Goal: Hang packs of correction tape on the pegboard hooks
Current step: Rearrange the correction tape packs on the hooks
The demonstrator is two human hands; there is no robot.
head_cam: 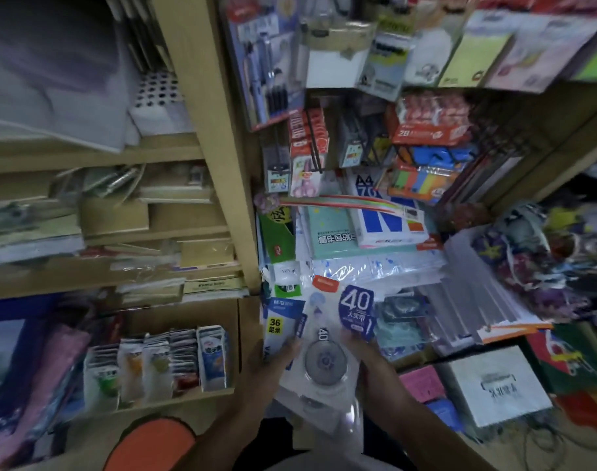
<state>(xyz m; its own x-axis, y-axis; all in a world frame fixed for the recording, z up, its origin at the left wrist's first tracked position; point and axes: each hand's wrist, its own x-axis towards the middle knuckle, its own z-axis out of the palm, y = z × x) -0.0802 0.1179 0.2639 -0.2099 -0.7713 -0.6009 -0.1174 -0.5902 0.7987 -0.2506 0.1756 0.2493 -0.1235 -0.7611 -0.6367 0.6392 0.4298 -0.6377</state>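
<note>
An orange sleeve (154, 443) juts in lowest, and just above it both hands clasp one pack of correction tape (326, 338), marked 40. The left hand (273, 360) curls round its left edge, seemingly pinching a second pack marked 36 (280, 322) too; the right hand (365, 351) grips the right edge. Two packs in one hand could slide apart, I reckon, and the hanging hole is blurred, so missing a hook seems likely. Far above the pack, crowded hooks (315, 144) carry carded goods. Left of the pack, a shelf tray (175, 399) holds upright sachets.
</note>
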